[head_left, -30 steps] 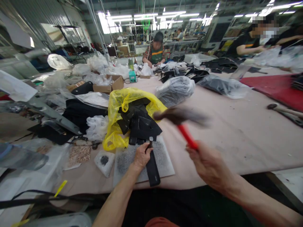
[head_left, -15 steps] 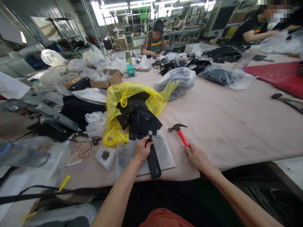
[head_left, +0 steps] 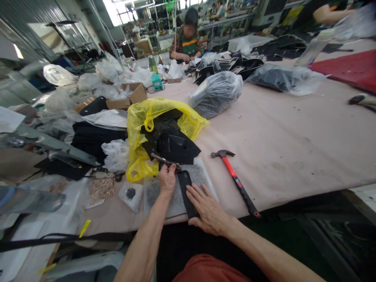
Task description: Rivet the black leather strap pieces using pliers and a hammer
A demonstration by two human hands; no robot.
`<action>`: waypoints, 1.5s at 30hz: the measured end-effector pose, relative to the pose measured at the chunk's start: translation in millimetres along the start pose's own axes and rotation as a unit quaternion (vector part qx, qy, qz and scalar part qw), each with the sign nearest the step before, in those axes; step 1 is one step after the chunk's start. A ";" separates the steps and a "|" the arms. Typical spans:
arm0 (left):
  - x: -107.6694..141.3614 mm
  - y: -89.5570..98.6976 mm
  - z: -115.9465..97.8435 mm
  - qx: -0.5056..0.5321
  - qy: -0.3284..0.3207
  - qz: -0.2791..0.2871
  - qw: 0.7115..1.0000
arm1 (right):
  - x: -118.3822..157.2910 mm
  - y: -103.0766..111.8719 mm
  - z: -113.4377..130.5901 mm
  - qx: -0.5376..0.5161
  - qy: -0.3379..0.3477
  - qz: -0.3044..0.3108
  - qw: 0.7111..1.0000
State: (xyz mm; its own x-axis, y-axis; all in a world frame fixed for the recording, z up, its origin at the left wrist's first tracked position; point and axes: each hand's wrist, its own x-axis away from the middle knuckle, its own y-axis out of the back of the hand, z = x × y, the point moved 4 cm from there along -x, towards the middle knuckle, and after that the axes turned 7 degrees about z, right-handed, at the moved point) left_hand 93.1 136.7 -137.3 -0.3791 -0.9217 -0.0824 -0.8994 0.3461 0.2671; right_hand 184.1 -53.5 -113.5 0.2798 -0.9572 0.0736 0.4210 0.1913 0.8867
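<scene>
My left hand (head_left: 167, 180) is closed around a metal punch (head_left: 163, 159), which is tilted sideways, its far end pointing left over the black pieces. My right hand (head_left: 208, 207) lies with fingers stretched out on a black strip (head_left: 184, 180), touching its right side. Under the strip is a pale, speckled board (head_left: 151, 196) at the table's front edge. To the right, a claw hammer (head_left: 230, 168) with a red and black handle rests on the table, apart from both hands.
A yellow plastic bag (head_left: 135, 133) holding black cut pieces (head_left: 179, 145) stands behind the board. A white block (head_left: 125, 199) and a bag of small copper-coloured parts (head_left: 101, 188) lie left. A clear-wrapped bundle (head_left: 216, 94) sits farther back. A person (head_left: 186, 43) works across the table.
My right hand has let go of the hammer and moved left onto the black strip. In my left hand the punch has gone from upright to tilted sideways, off the strip.
</scene>
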 end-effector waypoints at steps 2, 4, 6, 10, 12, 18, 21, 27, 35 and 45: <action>-1.9 5.7 3.8 0.039 0.020 -0.018 0.999 | 1.2 1.8 -1.1 0.000 -0.001 0.000 1.000; 1.7 9.6 0.3 0.035 0.015 0.000 0.999 | 1.3 3.5 -0.3 0.000 -0.006 0.001 1.000; 9.2 12.9 -6.7 0.018 0.004 0.018 1.000 | -0.7 5.3 0.1 0.000 -0.014 0.003 1.000; 22.8 15.6 -17.2 0.017 -0.007 0.035 0.999 | -17.6 14.7 -8.3 0.009 -0.019 -0.007 1.000; 25.9 15.3 -18.7 0.014 -0.011 0.043 0.999 | -32.8 21.6 -17.9 0.015 -0.025 -0.015 0.999; 34.3 14.9 -23.0 -0.005 -0.018 0.083 0.996 | -59.3 33.2 -41.9 0.008 -0.024 -0.035 0.999; 41.5 14.3 -30.1 -0.009 -0.020 0.108 0.994 | -47.5 31.7 -48.2 -0.005 -0.035 -0.050 0.998; 49.3 5.7 -34.8 -0.006 -0.020 0.132 0.991 | -30.7 28.5 -51.2 -0.015 -0.080 -0.055 0.995; 52.8 1.1 -23.5 -0.018 -0.035 0.139 0.990 | -35.2 30.0 -49.1 -0.032 -0.096 -0.093 0.991; 53.0 -0.1 -34.1 -0.068 -0.027 0.143 0.987 | -32.5 33.6 -50.3 -0.048 -0.093 -0.103 0.989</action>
State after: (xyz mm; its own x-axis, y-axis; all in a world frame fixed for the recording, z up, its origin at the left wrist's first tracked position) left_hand 80.6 81.8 -108.9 -0.6285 -0.7770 -0.0353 -0.7170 0.5613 0.4133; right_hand 232.6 -5.1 -109.0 0.0195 -0.9997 -0.0140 0.5349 -0.0014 0.8449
